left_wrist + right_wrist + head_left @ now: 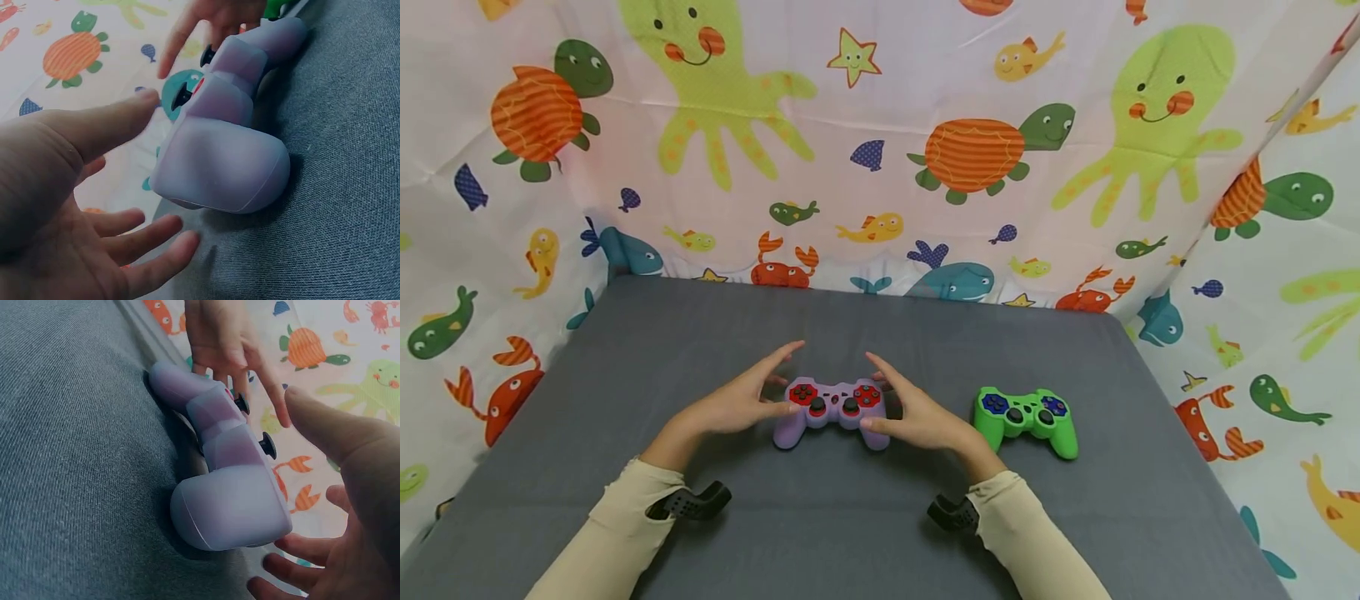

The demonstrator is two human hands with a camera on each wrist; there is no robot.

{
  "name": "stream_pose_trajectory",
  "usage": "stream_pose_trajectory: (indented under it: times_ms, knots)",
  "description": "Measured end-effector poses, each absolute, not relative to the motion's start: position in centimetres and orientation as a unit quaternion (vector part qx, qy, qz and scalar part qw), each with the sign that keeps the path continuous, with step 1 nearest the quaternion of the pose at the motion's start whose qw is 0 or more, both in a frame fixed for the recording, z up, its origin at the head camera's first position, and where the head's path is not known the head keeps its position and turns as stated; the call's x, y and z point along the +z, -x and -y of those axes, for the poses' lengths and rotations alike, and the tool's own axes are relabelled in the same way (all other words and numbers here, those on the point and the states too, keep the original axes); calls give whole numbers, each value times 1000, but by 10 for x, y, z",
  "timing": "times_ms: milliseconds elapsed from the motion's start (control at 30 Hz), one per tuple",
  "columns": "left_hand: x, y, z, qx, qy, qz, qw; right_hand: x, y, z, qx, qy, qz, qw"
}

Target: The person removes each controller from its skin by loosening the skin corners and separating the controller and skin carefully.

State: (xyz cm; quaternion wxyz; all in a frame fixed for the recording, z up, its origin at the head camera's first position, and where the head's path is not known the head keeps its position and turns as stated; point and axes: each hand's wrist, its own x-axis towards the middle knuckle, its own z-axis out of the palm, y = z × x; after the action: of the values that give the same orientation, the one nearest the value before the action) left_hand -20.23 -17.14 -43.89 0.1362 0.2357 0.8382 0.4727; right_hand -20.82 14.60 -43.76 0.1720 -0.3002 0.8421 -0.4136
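A light purple game controller (834, 402) with red button areas and black thumbsticks lies flat on the grey cloth. Beside its left side is my left hand (739, 405), thumb and fingers spread apart. My right hand (923, 415) mirrors it at the right side, the fingers likewise spread. Both wrist views show a gap between the hands and the purple controller (219, 165), whose near grip (228, 506) faces each palm. Neither hand holds anything. To the right of my right hand lies a green game controller (1027, 421) with blue button areas.
Grey cloth (820, 533) covers the table. A curtain (880, 100) printed with sea animals hangs along the back and both sides. Black wrist devices (698, 502) poke out from the cream sleeves (617, 525).
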Motion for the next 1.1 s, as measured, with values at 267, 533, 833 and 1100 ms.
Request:
stream_pose_trajectory:
  times_ms: [267, 533, 833, 1100]
  knots:
    - [-441, 202, 172, 469, -238, -833, 175, -447, 213, -150, -454, 309, -813, 193]
    - [-446, 204, 173, 465, -261, -825, 189, -447, 215, -148, -452, 297, -817, 200]
    - [-449, 209, 173, 484, -237, -809, 234, -446, 217, -150, -445, 296, -821, 199]
    - [-449, 207, 175, 477, -216, -815, 247, -448, 217, -148, -455, 280, -817, 216]
